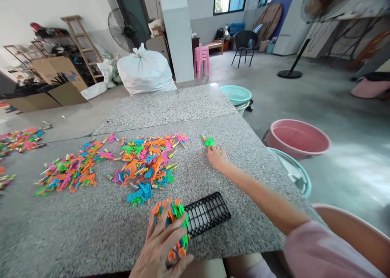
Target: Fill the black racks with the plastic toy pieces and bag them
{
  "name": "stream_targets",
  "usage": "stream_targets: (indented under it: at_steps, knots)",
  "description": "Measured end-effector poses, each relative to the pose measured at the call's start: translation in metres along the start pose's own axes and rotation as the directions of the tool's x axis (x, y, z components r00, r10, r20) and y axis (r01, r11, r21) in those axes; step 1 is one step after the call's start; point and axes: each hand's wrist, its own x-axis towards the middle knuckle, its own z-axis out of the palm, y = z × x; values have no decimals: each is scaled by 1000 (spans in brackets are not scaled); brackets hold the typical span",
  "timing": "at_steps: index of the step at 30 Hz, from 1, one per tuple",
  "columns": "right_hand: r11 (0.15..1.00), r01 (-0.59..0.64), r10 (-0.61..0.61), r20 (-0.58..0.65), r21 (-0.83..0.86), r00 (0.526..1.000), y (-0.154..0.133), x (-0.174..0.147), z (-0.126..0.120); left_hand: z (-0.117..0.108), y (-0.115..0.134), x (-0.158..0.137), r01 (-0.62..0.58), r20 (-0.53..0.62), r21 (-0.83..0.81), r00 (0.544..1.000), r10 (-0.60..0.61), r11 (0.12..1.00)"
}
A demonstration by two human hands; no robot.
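Observation:
My left hand [163, 243] spans a tight row of orange, green and blue plastic pieces [183, 213], its fingers and thumb pressed around them. These pieces stand at the left end of a black lattice rack [207, 213], whose right part shows bare cells. Farther out, my right hand [217, 157] is closed at the fingertips on a small green plastic piece [209, 141] with a yellowish tip, low over the tabletop; the exact grip is partly hidden. A loose heap of bright plastic pieces [152, 160] lies left of that hand.
More piles of coloured pieces [68, 172] lie on the left of the speckled stone table [100, 225]. Beyond the far edge stands a tied white sack [146, 70]. Along the right side are a pink tub [298, 135], a turquoise basin [236, 93] and other buckets.

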Motion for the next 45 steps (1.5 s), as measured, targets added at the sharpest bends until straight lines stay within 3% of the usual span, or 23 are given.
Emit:
stream_targets:
  at_steps: [2, 6, 10, 13, 16, 18, 19, 20, 22, 23, 24, 27, 29, 32, 35, 39, 45]
  knots:
    - [995, 85, -83, 46, -44, 996, -7, -10, 3, 2, -1, -2, -7, -1, -14, 1000, 7, 1000]
    - [955, 256, -250, 59, -152, 966, -12, 0, -5, 1, 3, -2, 128, 34, 8, 991, -128, 992]
    - [852, 484, -458, 163, -199, 874, 16, 47, -20, -4, 10, 3, 177, 105, 13, 978, -178, 984]
    - [830, 536, -497, 232, -155, 836, 42, 52, -22, -6, 15, 6, 214, 107, -29, 972, -210, 976]
    - [920, 392, -392, 67, 17, 918, 50, 8, -13, -6, 19, 7, 243, 119, -73, 965, -233, 967]
    - [909, 205, -208, -31, 363, 978, 37, -43, -2, -6, 21, 8, 263, 148, -100, 957, -247, 959]
    - [820, 107, -165, 53, 562, 985, 25, -72, 5, -6, 21, 8, 270, 162, -111, 954, -251, 956]
    - [679, 26, -210, 160, 733, 965, 11, -100, 12, -6, 22, 9, 273, 168, -117, 953, -252, 955]
    - [588, 19, -312, 205, 809, 928, -21, -149, 28, -7, 22, 11, 267, 178, -116, 953, -244, 957]
    - [519, 17, -319, 176, 855, 931, -35, -166, 36, -8, 22, 12, 258, 184, -112, 954, -235, 960]
    - [510, 31, -297, 142, 860, 944, -47, -178, 42, -9, 22, 12, 252, 194, -106, 954, -229, 962]
    - [593, 123, -228, 20, 796, 973, -66, -189, 53, -9, 23, 13, 257, 225, -89, 946, -232, 962]
    - [674, 186, -261, -5, 715, 965, -69, -187, 50, -8, 24, 13, 268, 224, -83, 944, -244, 960]
    - [794, 186, -302, 110, 579, 947, -72, -187, 35, -5, 26, 12, 278, 198, -84, 946, -258, 957]
    - [895, 111, -236, 247, 432, 940, -82, -190, 20, -2, 28, 12, 309, 148, -98, 945, -293, 946]
    - [937, 128, -235, 317, 325, 919, -93, -185, 10, 2, 31, 15, 343, 116, -107, 936, -331, 933]
    - [928, 188, -295, 328, 322, 897, -101, -184, 13, 4, 29, 13, 333, 93, -112, 941, -324, 936]
